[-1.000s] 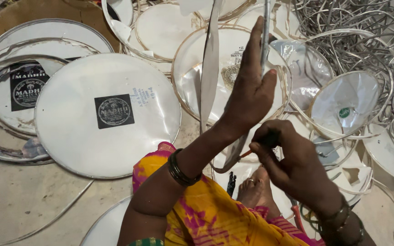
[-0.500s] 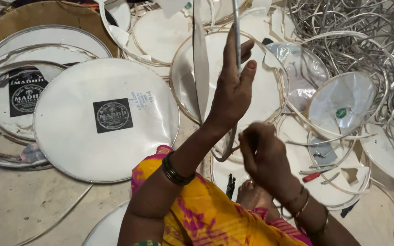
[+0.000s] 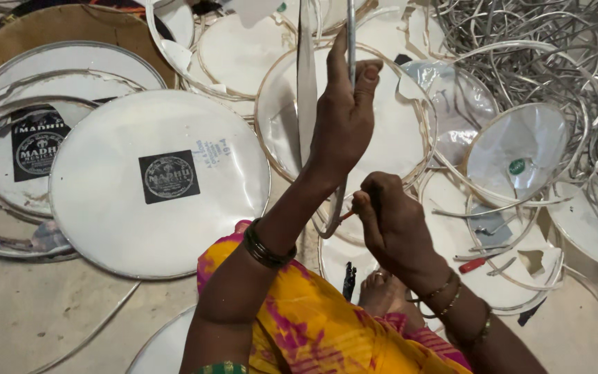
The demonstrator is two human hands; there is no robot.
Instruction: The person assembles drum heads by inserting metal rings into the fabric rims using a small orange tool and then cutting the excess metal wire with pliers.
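Observation:
My left hand grips the thin metal rim of a drum head hoop that stands on edge, seen side-on. A loose white strip of skin hangs beside the hoop. Lower down, my right hand is closed around a small tool with a red handle, its tip pressed against the hoop's lower curve. Both wrists wear dark bangles. My knee in yellow and pink cloth and a bare foot lie below the hands.
A large white drum head with a black square label lies at left, more labelled heads beyond it. Torn skins in hoops lie at right. A tangle of bare metal rings fills the far right. A red-handled tool lies on a torn skin.
My right hand has moved left and up, closing in on the hoop's lower curve. My left hand has kept its grip on the rim while the view shifted slightly.

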